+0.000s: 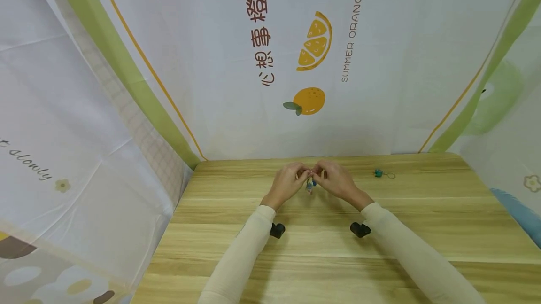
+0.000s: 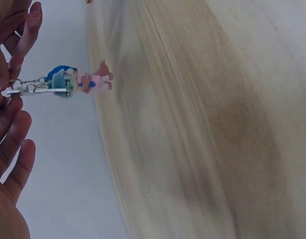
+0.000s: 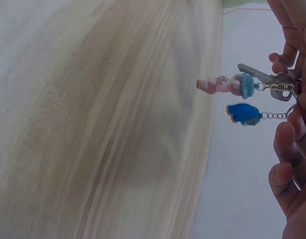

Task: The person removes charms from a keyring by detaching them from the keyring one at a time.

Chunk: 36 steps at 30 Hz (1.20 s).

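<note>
Near the table's far edge, my left hand point(image 1: 288, 183) and right hand point(image 1: 336, 183) meet, fingertips close together. Both pinch a metal key ring point(image 3: 294, 97) between thumb and fingers; part of it is hidden. A key point(image 3: 255, 73) hangs from it, with a pink figurine charm point(image 3: 222, 84) in a light-blue hat and a blue charm point(image 3: 250, 113) on a short chain. In the left wrist view the pink figurine point(image 2: 95, 82) overlaps the blue charm point(image 2: 60, 71). These pendants dangle above the table.
On the wooden table point(image 1: 317, 266), to the right of my hands, lies a teal charm point(image 1: 378, 173) with a thin wire loop. Printed white cloth point(image 1: 228, 120) hangs behind the table. Black wrist mounts point(image 1: 360, 229) sit beneath my sleeves.
</note>
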Motion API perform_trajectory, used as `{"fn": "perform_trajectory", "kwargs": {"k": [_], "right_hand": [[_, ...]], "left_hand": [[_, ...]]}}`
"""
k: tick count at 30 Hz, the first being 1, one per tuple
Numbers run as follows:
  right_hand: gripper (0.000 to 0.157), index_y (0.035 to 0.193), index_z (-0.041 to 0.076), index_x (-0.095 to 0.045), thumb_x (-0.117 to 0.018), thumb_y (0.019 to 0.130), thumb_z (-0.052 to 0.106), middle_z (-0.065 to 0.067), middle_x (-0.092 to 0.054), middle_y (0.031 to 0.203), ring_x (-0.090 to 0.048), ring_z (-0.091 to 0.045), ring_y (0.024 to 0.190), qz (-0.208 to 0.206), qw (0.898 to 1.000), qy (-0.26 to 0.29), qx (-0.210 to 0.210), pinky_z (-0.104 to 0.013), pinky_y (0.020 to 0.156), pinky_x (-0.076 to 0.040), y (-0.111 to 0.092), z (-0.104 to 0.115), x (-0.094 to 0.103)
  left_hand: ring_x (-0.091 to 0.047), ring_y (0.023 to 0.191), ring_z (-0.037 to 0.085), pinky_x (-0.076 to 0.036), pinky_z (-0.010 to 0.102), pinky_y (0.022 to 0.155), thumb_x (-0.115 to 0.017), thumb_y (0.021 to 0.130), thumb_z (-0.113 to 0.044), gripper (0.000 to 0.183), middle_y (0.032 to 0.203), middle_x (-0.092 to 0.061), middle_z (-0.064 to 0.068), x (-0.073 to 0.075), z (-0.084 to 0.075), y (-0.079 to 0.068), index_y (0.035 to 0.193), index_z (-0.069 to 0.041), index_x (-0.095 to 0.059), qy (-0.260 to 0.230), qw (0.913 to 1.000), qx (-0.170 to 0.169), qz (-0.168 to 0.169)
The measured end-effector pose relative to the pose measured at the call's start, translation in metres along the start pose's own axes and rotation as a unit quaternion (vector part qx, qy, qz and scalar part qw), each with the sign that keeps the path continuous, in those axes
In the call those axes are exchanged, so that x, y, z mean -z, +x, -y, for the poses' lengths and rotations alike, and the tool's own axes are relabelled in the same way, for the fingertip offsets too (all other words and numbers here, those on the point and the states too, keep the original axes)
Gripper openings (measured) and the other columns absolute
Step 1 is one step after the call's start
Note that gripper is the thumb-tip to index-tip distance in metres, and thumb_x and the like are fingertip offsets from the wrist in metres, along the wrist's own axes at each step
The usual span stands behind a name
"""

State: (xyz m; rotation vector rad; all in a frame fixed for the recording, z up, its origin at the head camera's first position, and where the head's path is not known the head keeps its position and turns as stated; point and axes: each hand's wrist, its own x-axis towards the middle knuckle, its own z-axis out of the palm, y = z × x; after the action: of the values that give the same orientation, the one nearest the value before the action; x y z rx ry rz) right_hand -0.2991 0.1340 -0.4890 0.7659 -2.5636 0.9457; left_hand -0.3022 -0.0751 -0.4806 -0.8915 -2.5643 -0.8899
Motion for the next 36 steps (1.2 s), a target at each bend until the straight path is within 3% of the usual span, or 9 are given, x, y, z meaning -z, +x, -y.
{"fn": "perform_trajectory", "kwargs": {"k": [22, 36], "right_hand": [[0.009, 0.093, 0.018, -0.07, -0.07, 0.101, 0.013, 0.005, -0.067, 0.082, -0.054, -0.005, 0.066, -0.005, 0.999, 0.009, 0.034, -0.026, 0.061, -0.046, -0.0009, -0.0025, -0.0017], [0.008, 0.102, 0.013, -0.074, -0.071, 0.104, 0.021, 0.003, -0.071, 0.088, -0.056, -0.003, 0.064, 0.0, 1.0, 0.024, 0.013, -0.025, 0.06, -0.049, -0.0031, -0.002, -0.0005]], "left_hand": [[-0.068, 0.079, 0.012, -0.053, 0.02, 0.068, -0.065, 0.108, -0.017, 0.015, 0.094, -0.076, 0.001, -0.0003, 0.0016, 0.0006, 0.112, -0.01, -0.078, 0.026, 0.9996, 0.008, -0.009], [-0.067, 0.076, 0.012, -0.051, 0.018, 0.066, -0.067, 0.106, -0.016, 0.013, 0.09, -0.075, 0.002, -0.0002, 0.0038, -0.0011, 0.107, -0.009, -0.078, 0.018, 0.9992, 0.013, -0.032]]}}
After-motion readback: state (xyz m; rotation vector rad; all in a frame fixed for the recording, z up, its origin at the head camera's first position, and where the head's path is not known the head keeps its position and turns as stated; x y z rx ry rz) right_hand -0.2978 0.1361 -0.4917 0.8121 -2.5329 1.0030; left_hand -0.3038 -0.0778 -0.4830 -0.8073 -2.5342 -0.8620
